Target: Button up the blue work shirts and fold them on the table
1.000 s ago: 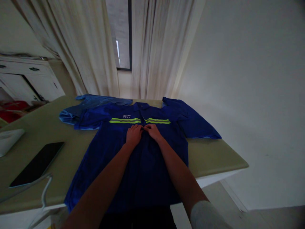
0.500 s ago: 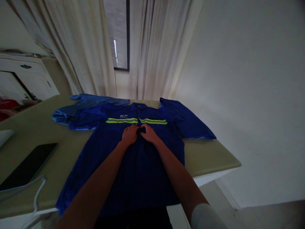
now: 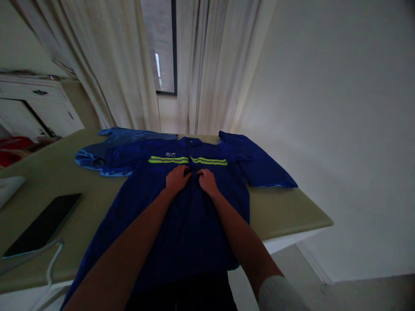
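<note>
On your left you see a dark flat device near a pale cable; ahead, cream curtains flank a dark-framed pane.

The shirt lies on the desk; the tablet, left of it; curtains hang behind; the wall stands right.
</note>
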